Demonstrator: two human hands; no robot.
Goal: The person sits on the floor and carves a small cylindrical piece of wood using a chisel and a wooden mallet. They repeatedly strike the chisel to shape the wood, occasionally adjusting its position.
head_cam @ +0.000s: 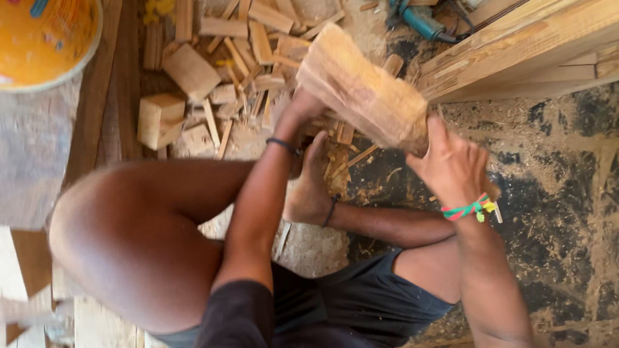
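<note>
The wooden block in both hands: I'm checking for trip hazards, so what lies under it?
Under the wooden block, held by the left hand and right hand, lie offcuts and a sawdusty floor. Directly beneath is hidden.

Soft daylight, faint shadows, slight motion blur

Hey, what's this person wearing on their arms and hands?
Both arms are bare, with no sleeves and no gloves. The left hand has a thin dark band round its wrist. The right hand has a bracelet of green, red and yellow threads, knotted with loose ends sticking out. Wood dust clings to both hands.
</note>
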